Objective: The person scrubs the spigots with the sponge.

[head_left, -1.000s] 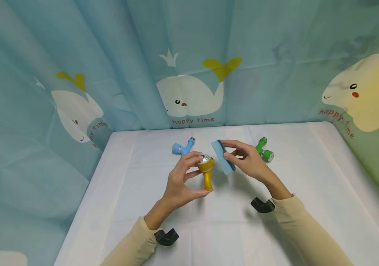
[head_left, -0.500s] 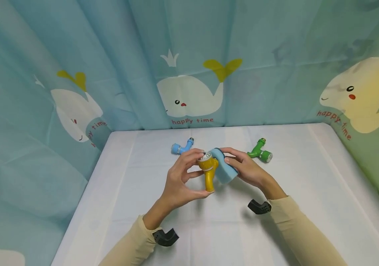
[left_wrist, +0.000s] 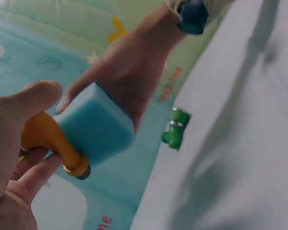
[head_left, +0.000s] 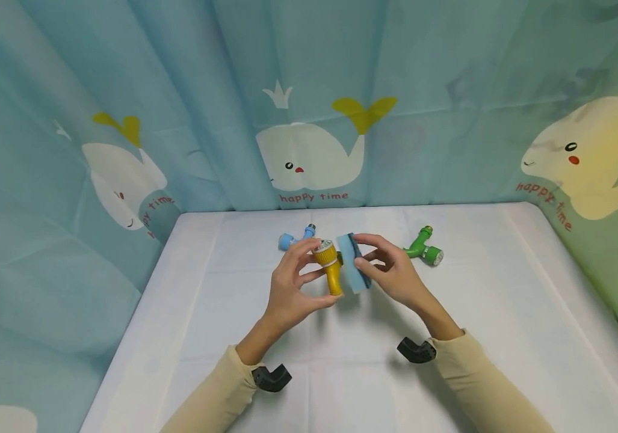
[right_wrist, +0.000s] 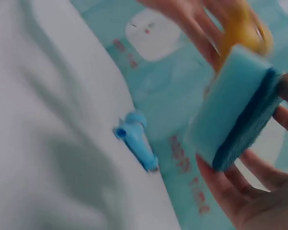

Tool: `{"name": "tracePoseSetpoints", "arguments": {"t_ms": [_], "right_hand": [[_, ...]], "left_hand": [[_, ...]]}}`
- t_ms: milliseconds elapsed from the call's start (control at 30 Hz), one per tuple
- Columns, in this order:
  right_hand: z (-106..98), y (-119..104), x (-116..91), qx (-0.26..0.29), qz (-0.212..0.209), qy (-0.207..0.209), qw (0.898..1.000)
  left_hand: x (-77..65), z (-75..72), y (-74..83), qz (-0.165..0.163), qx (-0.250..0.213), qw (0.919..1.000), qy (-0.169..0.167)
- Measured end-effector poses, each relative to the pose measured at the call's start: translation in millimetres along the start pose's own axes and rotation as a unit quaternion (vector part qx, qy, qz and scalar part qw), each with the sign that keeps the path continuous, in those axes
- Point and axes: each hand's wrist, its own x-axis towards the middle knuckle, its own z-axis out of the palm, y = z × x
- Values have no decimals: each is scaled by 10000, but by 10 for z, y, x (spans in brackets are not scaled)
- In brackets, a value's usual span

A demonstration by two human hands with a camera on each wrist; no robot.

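Observation:
Between thumb and fingers, my left hand (head_left: 292,288) holds a yellow tap (head_left: 333,278) above the table, its ribbed, clear-topped knob at the upper end. My right hand (head_left: 398,273) pinches a light-blue sponge (head_left: 349,264) with a dark scouring side, the soft face turned to the tap. In the left wrist view, the sponge (left_wrist: 98,127) lies close against the orange-looking tap (left_wrist: 53,139); whether they touch is hard to tell. The right wrist view shows the dark scouring layer (right_wrist: 249,124) under my right fingers, with the yellow tap blurred behind.
A blue tap (head_left: 287,242) lies on the white-covered table (head_left: 244,313) behind my left hand, partly hidden by it. Beyond my right hand lies a green tap (head_left: 423,246). A whale-print curtain (head_left: 309,72) hangs along the table's back and sides.
The sponge first came left against the yellow tap and bent, then straightened at its side. In the last half second both hands shifted slightly left, and the tap tilted. Both holds stayed the same.

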Motion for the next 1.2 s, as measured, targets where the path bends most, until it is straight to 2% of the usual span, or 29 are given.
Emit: {"name": "tracePoseSetpoints", "arguments": {"t_ms": [133,233,300,400,500,567,667,733,800,933,1033,1133,1200], "right_hand": [[142,-1,-55,-1044,-668,-28,9923],[150,28,-92,-1490,-908,111,9846],[146,30,-91,-1464,-1010,222,9838],[185,34,-67,-1299,-1065,254,9855],[252,80,-52,-1388,-1019,242,9848],[282,117,-46,-1405,-917,410,9850],[310,115,-35,-940,-841,662,9898],[342,86,-21,-529,-892,706,9921],[380,81,-2,-361,-968,679,9923],[427,145,49,-914,-913,899,9875],[428,169,57,-966,-839,1166,9849],[432,165,65,-885,-1001,1334,9820],[439,165,83,-1086,-1140,1427,9772]], "left_hand": [[-20,7,-100,-646,-231,9974,238],[-49,21,-175,-1266,-535,9898,385],[-57,29,-214,-1591,-736,9832,507],[-38,47,-222,-1838,-1043,9751,670],[-25,63,-195,-1896,-1296,9701,780],[-23,73,-176,-1949,-1431,9664,872],[-13,90,-165,-2004,-1582,9616,1009],[1,103,-165,-1989,-1711,9593,1049],[9,118,-161,-1943,-1814,9577,1099],[-5,134,-152,-1942,-1874,9547,1257],[-22,137,-153,-2000,-1841,9529,1345],[-11,142,-142,-1924,-1773,9556,1353],[0,148,-138,-1846,-1733,9581,1339]]}}
